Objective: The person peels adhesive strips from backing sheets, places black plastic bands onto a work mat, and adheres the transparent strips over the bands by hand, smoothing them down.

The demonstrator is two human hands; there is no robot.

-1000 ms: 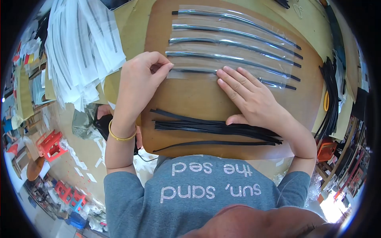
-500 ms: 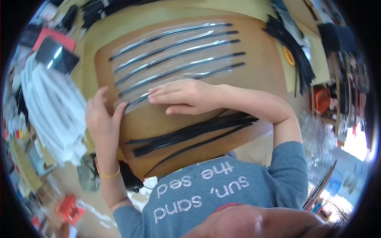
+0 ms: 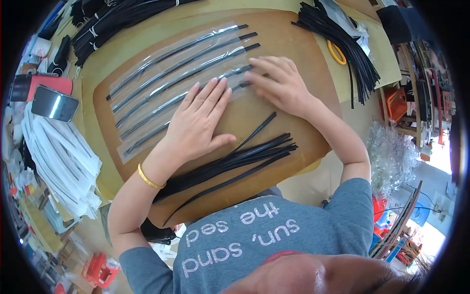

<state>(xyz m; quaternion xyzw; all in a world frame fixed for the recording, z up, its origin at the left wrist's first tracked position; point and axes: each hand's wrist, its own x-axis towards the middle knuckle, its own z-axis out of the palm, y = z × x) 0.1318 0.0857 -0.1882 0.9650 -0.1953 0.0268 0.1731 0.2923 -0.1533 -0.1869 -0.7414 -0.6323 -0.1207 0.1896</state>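
Note:
My left hand point(image 3: 199, 120) lies flat with its fingers apart on a clear plastic film point(image 3: 166, 81). Beneath the film, several black strips point(image 3: 183, 76) run side by side, their right ends sticking out past its edge. At the right edge of the film is my right hand point(image 3: 284, 88), fingers stretched out and slightly blurred over the ends of the lower two strips. It holds nothing that I can see. Closer to my body lies a loose bundle of black strips point(image 3: 230, 159), with a single strip point(image 3: 225, 181) curving below it.
A brown sheet point(image 3: 313, 63) carries the work. Behind it are tied black bundles point(image 3: 117, 29). Right of it lie more black strips point(image 3: 342, 44) and an orange-handled tool point(image 3: 336, 52). On the left, a phone point(image 3: 55, 103) rests near white strips point(image 3: 58, 157).
My left hand has moved right from the film's left edge onto its lower middle. My right hand has slid right to the strip ends. The view has shifted somewhat.

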